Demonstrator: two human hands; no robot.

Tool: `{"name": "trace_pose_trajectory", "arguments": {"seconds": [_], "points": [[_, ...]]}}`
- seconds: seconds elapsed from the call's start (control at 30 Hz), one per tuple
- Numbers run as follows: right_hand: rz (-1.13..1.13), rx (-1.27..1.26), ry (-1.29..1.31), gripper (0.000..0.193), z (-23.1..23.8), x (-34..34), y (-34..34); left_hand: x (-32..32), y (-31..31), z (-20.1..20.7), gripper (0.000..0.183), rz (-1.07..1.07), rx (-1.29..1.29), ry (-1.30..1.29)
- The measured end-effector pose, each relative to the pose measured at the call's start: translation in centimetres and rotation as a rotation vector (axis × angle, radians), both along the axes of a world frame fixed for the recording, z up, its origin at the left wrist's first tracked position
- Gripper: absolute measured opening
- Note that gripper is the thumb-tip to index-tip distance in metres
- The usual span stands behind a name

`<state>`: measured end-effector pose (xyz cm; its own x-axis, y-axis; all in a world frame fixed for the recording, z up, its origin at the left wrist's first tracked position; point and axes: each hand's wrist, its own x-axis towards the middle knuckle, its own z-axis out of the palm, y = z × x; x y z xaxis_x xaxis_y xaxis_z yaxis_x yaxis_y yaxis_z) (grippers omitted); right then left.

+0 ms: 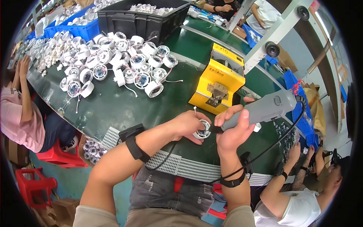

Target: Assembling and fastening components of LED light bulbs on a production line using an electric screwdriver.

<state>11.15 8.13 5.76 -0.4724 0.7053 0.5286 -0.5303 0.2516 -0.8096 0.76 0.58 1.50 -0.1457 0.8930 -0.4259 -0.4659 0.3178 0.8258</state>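
My left hand (186, 125) grips a small round white housing (203, 129) with a circuit board inside, its open face turned to the right and a short wire sticking up. In my right hand (235, 126) is a grey electric screwdriver (261, 110), held almost level. Its dark tip points left and meets the housing; the exact contact spot is too small to make out. A yellow screw feeder (211, 81) with a metal outlet block stands just beyond my hands. To the far left lies a pile of similar white housings (141, 79), several with wires trailing out.
A black bin (143, 22) and a blue bin (81, 25) of white parts stand at the back left. A black cord (280, 140) hangs from the screwdriver across my right forearm. Perforated white strips (185, 166) line the near edge. Other people sit at left and right.
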Motion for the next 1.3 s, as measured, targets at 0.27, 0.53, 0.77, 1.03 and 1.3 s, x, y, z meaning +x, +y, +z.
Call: {"name": "trace_pose_trajectory", "arguments": {"seconds": [0.27,0.53,0.77,1.03,1.3], "points": [[0.003,-0.206,0.027,0.033,0.2,-0.5,-0.4,-0.3,-0.4,0.7,0.030,-0.035,-0.006,-0.006],[0.004,-0.289,0.052,0.033,-0.1,-0.5,-0.1,-0.4,-0.5,0.9,0.028,-0.061,-0.011,-0.006],[0.008,-0.305,0.041,0.035,-0.4,-0.4,-0.1,-0.4,-0.6,1.0,0.027,-0.055,-0.003,-0.011],[-0.003,-0.294,0.047,0.035,-0.4,-0.5,-0.2,-0.5,-0.6,0.9,0.025,-0.073,0.002,0.001],[0.013,-0.243,0.065,0.035,-0.4,-0.3,0.1,-0.5,-0.6,1.0,0.024,-0.064,0.002,-0.016]]}}
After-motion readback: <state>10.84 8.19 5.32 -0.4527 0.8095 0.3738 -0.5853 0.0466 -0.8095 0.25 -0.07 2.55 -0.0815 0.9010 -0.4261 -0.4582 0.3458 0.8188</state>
